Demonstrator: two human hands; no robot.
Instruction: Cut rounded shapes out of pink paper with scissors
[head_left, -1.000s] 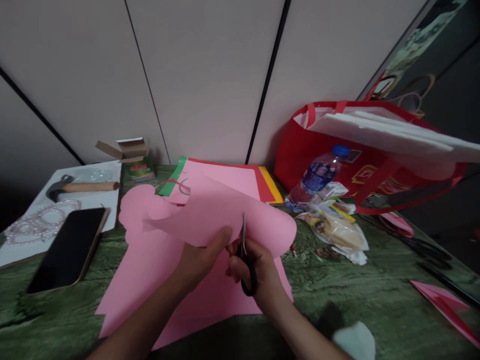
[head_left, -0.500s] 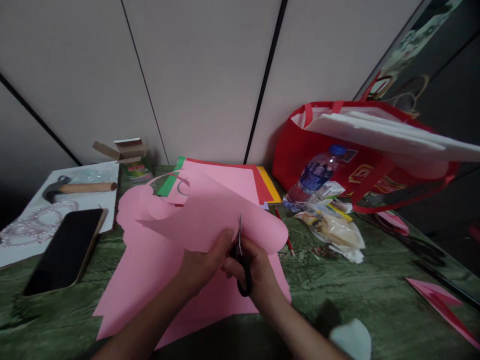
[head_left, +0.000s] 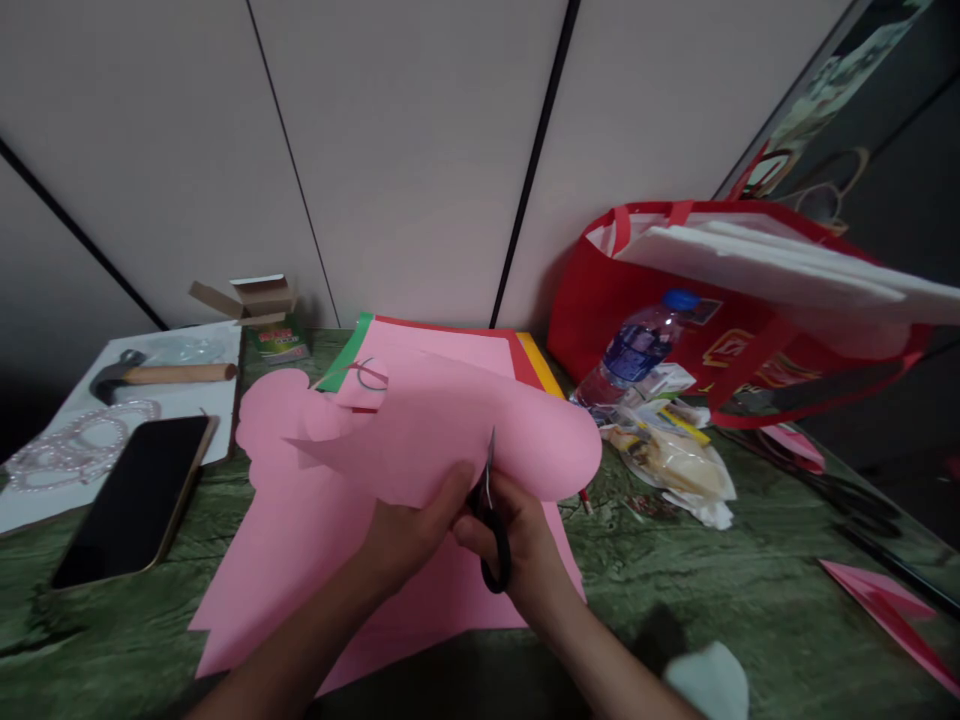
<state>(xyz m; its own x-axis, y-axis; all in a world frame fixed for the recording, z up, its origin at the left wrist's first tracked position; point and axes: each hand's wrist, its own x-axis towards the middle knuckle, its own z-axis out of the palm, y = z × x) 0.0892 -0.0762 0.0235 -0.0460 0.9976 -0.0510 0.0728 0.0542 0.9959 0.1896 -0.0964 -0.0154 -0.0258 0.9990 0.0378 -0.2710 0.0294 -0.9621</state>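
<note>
My right hand (head_left: 525, 540) is closed around the black handles of a pair of scissors (head_left: 493, 545), whose blades point away from me into a raised pink paper sheet (head_left: 442, 430). Just left of the blades, my left hand (head_left: 420, 530) pinches the lower edge of that sheet, thumb on top. The sheet curls over at its right side and narrows to a point at its left. Beneath lie more pink paper sheets (head_left: 292, 560) flat on the green table, and a scalloped pink cut-out (head_left: 274, 415) rests at their upper left.
Left are a phone (head_left: 135, 500), a hammer (head_left: 180, 374), a beaded strand (head_left: 75, 445) and an opened small box (head_left: 277, 335). Coloured sheets (head_left: 536, 365) lie behind. Rightward stand a water bottle (head_left: 637, 345) and red bag (head_left: 592, 290), near a plastic packet (head_left: 675, 455) and folded pink paper (head_left: 885, 610).
The curled right part of the pink sheet has swung farther right and now covers most of the red pencil. Both hands and the scissors have shifted slightly right in view.
</note>
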